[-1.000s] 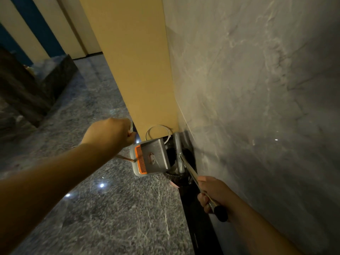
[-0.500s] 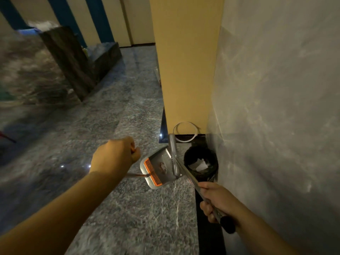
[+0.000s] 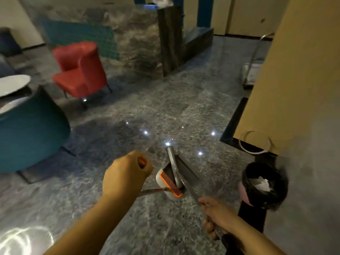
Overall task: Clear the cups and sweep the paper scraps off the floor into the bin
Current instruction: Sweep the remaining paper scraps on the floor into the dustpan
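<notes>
A round black-lined bin [image 3: 265, 186] stands on the floor against the wall at the right, with white paper scraps [image 3: 262, 184] inside. Left of it, above the floor, hangs a grey dustpan [image 3: 176, 179] with an orange comb edge. Its long metal handle runs down to my right hand [image 3: 216, 216], which grips it. My left hand [image 3: 125, 175] is closed around an orange-tipped broom handle [image 3: 142, 162], just left of the pan. The broom's head is hidden.
A red chair [image 3: 81, 70] and a teal chair [image 3: 31, 131] with round white tables stand at the left. A dark stone counter [image 3: 171, 37] is at the back. A tan pillar [image 3: 287, 80] and a grey wall close off the right, with a white cable loop [image 3: 255, 144] at the pillar's base.
The dustpan has come away from over the bin and moved left and down. My view has swung left from the wall corner out to the room.
</notes>
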A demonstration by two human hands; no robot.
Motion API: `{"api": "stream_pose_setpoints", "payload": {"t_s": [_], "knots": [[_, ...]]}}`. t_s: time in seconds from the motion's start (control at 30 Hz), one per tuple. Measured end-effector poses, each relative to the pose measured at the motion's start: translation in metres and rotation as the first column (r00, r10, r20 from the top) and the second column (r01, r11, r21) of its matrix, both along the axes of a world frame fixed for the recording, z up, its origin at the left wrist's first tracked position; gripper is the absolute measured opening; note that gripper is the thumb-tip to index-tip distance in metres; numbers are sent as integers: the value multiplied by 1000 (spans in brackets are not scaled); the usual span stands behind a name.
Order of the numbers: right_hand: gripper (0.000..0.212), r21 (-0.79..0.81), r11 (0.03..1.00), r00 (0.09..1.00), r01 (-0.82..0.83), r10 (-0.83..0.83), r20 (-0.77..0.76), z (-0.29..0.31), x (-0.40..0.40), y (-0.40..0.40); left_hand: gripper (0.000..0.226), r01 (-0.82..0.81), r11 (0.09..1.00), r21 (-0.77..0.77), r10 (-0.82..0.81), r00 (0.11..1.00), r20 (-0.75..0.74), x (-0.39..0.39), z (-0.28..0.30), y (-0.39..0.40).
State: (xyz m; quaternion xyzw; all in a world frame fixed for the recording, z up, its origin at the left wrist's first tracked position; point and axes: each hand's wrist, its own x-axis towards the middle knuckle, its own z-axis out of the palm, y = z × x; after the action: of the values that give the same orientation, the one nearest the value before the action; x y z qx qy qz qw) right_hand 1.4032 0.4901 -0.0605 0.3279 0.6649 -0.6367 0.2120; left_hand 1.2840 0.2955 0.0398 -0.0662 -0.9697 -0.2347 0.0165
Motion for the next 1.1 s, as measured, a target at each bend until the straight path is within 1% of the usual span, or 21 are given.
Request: {"api": "stream_pose_setpoints", "payload": {"t_s": [0.13,0.3,0.37,0.47,0.7,0.8,0.93,1.03,1.1], "knots": [[22,-6,987,987,-158,158,32,-2,-46,-56,21,-176,983,49,174,984,42,-13,-6,-68],[22,-55,959,956,-279,282,78,-9,-105,-140,15,-343,938,53,340,939,58,-37,-6,-163],[20,-84,946,945,-313,319,76,-9,-127,-172,15,-389,919,61,386,921,54,-49,-7,-199],[20,-48,919,916,-392,394,70,-13,-167,-229,14,-468,880,78,465,884,53,-67,-7,-260],[33,-43,839,837,-542,544,62,-14,-243,-348,18,-609,784,117,615,789,-15,-85,-5,-378],[35,-49,785,782,-618,620,63,-15,-274,-398,18,-678,723,130,689,722,-62,-94,-6,-424],[32,-60,708,707,-703,706,48,-9,-310,-458,16,-749,646,143,762,644,-67,-103,-10,-476],[31,-79,645,643,-760,764,43,-9,-341,-504,15,-806,567,172,822,566,-60,-112,-12,-511],[25,-74,591,589,-803,807,45,-6,-364,-535,15,-840,504,200,861,506,-48,-121,-13,-534]]}}
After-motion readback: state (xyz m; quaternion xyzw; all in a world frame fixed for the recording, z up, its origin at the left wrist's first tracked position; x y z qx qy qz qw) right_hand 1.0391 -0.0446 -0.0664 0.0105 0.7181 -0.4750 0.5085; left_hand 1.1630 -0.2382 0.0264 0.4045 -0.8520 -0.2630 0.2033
